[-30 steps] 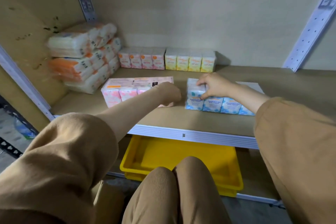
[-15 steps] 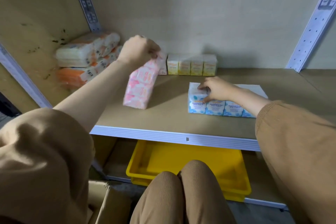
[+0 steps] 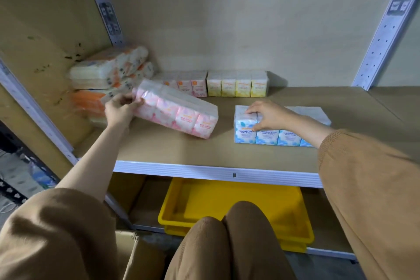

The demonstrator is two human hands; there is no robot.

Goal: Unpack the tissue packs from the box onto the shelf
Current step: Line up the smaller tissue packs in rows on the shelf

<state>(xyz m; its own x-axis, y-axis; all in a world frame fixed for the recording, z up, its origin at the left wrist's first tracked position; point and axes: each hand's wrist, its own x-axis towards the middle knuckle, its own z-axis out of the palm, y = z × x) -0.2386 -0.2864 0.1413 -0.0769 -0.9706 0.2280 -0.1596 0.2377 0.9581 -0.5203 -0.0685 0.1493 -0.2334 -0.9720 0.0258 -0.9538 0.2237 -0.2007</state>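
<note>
The shelf (image 3: pixel 172 150) is a tan board with a white metal front edge, set between perforated grey uprights (image 3: pixel 102 7). On the level below it sits a yellow bin (image 3: pixel 293 209). A corner of the cardboard box (image 3: pixel 136 254) shows at the lower left, beside the person's knees; what it contains cannot be seen.

In the shelf's back left corner lies a stack of orange-and-white tissue bundles (image 3: pixel 109 73), piled against the side wall. Along the back wall stands a row of small packs: the pink-labelled back packs (image 3: pixel 193 84) on the left, the yellow packs (image 3: pixel 236 84) touching them on the right.

The pink tissue pack (image 3: pixel 179 111) is a long multi-pack in clear wrap. It is tilted, its right end down on the shelf board and its left end raised. The left hand (image 3: pixel 118 111) grips that raised left end, fingers curled around it.

The blue tissue pack (image 3: pixel 268 136) stands flat on the shelf, right of the pink one and apart from it, its labels facing forward. The right hand (image 3: pixel 268 113) rests on its top left part, fingers spread over the top and thumb against the front face. A white sheet (image 3: pixel 318 113) lies flat just behind this pack.
</note>
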